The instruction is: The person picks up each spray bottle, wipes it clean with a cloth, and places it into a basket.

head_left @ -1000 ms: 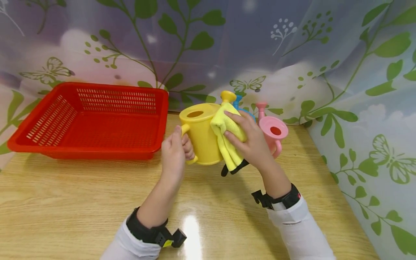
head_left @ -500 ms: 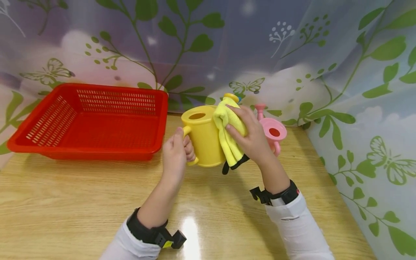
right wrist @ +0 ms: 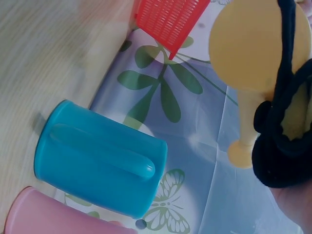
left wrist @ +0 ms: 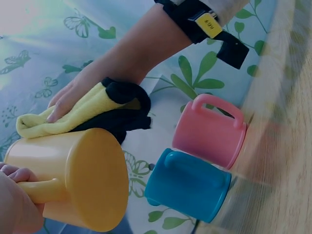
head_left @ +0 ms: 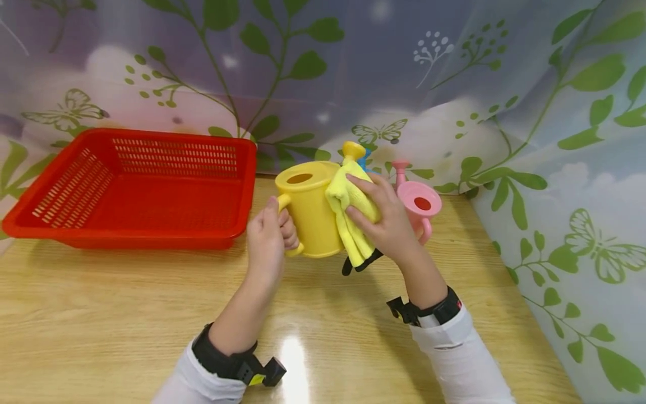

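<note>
A yellow watering can point(head_left: 315, 224) is held up off the table by my left hand point(head_left: 264, 235), whose fingers wrap round its handle. My right hand point(head_left: 391, 224) grips a folded yellow cloth point(head_left: 353, 224) with black trim and presses it against the can's spout side. Part of the spout hides behind the cloth, while the yellow sprinkler head point(head_left: 353, 150) shows above it. In the left wrist view the can's flat bottom point(left wrist: 100, 180) faces the camera, and the cloth's black underside point(left wrist: 105, 127) hangs beside it.
A pink watering can point(head_left: 419, 199) stands at the back right, behind my right hand. Beside it, a blue watering can point(right wrist: 100, 158) is mostly hidden in the head view. At the left sits a red plastic basket point(head_left: 151, 241) on the wooden table point(head_left: 126, 314). Patterned fabric hangs behind.
The yellow can dipped slightly, then came back up, with both hands following. Its sprinkler head and a bit of the blue can show again above the cloth. Both grips stay the same.
</note>
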Demonstrator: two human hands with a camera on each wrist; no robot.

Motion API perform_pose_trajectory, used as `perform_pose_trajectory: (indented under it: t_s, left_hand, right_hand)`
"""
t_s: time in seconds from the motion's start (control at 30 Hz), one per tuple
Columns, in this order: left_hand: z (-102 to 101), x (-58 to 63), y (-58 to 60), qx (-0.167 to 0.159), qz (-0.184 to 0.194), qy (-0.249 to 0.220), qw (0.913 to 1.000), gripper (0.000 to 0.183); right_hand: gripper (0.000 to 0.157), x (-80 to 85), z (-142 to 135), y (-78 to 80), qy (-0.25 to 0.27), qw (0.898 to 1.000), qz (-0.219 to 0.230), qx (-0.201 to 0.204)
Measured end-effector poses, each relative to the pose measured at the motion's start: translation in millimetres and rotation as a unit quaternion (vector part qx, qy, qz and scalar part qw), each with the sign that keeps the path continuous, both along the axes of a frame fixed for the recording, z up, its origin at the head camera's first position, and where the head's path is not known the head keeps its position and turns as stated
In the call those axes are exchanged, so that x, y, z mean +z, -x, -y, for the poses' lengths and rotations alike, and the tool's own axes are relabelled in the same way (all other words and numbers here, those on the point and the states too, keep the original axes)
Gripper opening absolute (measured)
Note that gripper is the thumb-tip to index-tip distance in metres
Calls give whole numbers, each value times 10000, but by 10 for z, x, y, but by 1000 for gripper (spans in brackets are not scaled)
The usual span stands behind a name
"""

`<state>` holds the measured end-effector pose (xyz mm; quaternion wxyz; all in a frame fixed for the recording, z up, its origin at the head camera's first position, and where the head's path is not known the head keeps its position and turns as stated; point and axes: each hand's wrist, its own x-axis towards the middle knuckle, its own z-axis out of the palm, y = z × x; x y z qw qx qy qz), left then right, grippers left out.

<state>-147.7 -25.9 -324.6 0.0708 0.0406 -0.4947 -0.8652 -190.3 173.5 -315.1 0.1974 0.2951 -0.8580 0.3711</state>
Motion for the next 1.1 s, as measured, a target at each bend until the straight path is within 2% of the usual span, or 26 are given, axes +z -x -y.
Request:
perform_pose_trajectory:
  t_s: [0.2, 0.63, 0.8, 1.1]
  left_hand:
    - [16, 23, 0, 103, 66, -104, 9999, 45]
    - [71, 20, 8, 207, -40, -64, 9998, 46]
    - [86, 9, 16, 196, -68, 18, 9998, 46]
    - [87, 20, 15, 184, -119, 84, 9997, 45]
  right_hand:
    - [51, -55, -6, -42, -205, 9998, 60, 18]
    - [52, -220, -28, -92, -204, 9997, 15, 125]
    - [46, -328, -71, -101, -165, 9995, -58, 248]
    - [57, -462, -117, -132, 36, 9989, -248, 388]
